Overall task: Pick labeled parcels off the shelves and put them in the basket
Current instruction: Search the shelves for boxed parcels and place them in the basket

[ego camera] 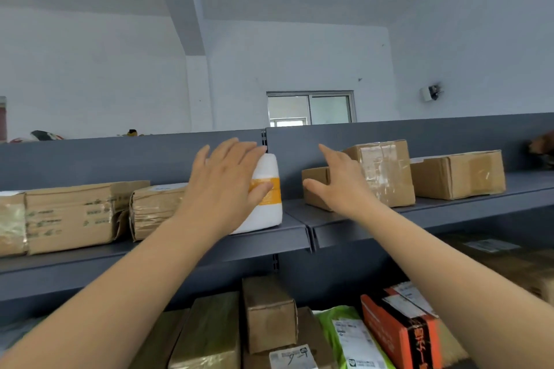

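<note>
On the upper shelf (305,217) | left hand (223,180) flat against white parcel (266,213), grip unclenched | right hand (338,183) spread, grip empty

**Parcel depot storeroom**

Fitted with a grey metal shelf (449,204), loaded on top with taped cardboard boxes (458,174). Packed below the shelf with an orange carton (398,329) and a green mailer bag (338,326) bearing shipping labels. Bare white wall (299,57) and small window (310,108) behind the shelf.

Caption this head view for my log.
Left hand on a white, orange-banded parcel on the upper shelf; right hand open, reaching toward a cardboard box.
</note>
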Action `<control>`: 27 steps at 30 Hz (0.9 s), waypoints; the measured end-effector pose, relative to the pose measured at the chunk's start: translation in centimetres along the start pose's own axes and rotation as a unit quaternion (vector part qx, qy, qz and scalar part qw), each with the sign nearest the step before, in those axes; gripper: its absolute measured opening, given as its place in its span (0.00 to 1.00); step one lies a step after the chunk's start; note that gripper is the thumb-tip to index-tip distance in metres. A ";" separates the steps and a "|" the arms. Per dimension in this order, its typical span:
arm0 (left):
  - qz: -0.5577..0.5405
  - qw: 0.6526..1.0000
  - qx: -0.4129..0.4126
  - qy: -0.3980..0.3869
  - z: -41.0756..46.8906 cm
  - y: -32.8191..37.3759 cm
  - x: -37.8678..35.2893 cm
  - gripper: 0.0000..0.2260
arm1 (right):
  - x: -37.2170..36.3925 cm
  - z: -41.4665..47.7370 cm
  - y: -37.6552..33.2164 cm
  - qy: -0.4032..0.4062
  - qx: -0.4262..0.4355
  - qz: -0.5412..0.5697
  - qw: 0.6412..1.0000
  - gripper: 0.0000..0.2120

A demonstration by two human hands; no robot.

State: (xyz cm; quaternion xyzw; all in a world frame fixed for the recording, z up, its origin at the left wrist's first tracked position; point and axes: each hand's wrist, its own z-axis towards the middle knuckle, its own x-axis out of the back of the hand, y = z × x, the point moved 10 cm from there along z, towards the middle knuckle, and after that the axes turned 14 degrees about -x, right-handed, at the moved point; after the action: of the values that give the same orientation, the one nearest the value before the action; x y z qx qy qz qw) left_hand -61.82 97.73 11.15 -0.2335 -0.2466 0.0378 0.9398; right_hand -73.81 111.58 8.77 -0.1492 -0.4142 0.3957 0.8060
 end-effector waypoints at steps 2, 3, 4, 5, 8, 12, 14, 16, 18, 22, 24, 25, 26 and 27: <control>0.011 1.000 -0.004 -0.026 0.6 0.0 -0.7 0.28 | -0.3 1.1 0.6 0.014 0.013 -0.105 0.994 0.36; 0.014 0.999 -0.001 -0.038 0.7 -0.1 -1.0 0.30 | -0.6 1.6 0.7 0.019 0.021 -0.152 0.988 0.36; 0.018 0.999 0.003 -0.046 0.7 -0.3 -1.2 0.31 | -0.7 2.0 0.8 0.027 0.027 -0.196 0.980 0.36; 0.022 0.998 0.008 -0.050 0.6 -0.6 -1.4 0.31 | -0.7 2.5 0.7 0.041 0.031 -0.237 0.970 0.36; 0.033 0.998 0.015 -0.048 0.1 -1.2 -1.5 0.29 | -0.8 3.3 0.7 0.082 0.022 -0.325 0.942 0.33; 0.031 0.998 0.024 -0.057 0.1 -1.6 -1.6 0.25 | -0.7 3.5 0.5 0.088 -0.009 -0.327 0.941 0.23; 0.019 0.999 0.026 -0.044 0.2 -1.6 -1.4 0.25 | -0.7 3.3 0.1 0.102 -0.006 -0.338 0.936 0.22; 0.011 0.999 0.024 -0.029 0.0 -1.5 -1.2 0.29 | -1.0 3.1 0.0 0.098 -0.011 -0.334 0.937 0.21; -0.002 0.999 0.026 -0.022 -0.1 -1.6 -1.2 0.30 | -1.4 3.0 0.0 0.093 -0.017 -0.305 0.948 0.18; -0.018 0.999 0.029 -0.028 0.0 -1.7 -1.2 0.27 | -1.2 2.9 0.3 0.069 -0.040 -0.181 0.980 0.16; -0.023 0.999 0.031 -0.036 0.0 -1.7 -1.2 0.24 | -0.6 2.3 -0.3 0.068 -0.022 -0.128 0.989 0.19; -0.024 0.999 0.030 -0.036 0.0 -1.8 -1.2 0.23 | -0.3 1.7 -0.8 0.069 0.000 -0.107 0.992 0.21; -0.025 0.999 0.027 -0.035 0.0 -1.8 -1.2 0.23 | 0.0 0.9 -1.4 0.071 0.027 -0.091 0.993 0.24; -0.026 0.999 0.023 -0.033 0.1 -1.7 -1.2 0.23 | 0.3 0.0 -2.0 0.073 0.056 -0.081 0.992 0.27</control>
State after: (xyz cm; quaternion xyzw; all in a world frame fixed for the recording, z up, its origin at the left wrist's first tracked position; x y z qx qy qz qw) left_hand -63.00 95.99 11.45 -0.2041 -0.2825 0.0265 0.9369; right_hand -72.66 110.47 10.05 -0.0985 -0.3418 0.3400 0.8706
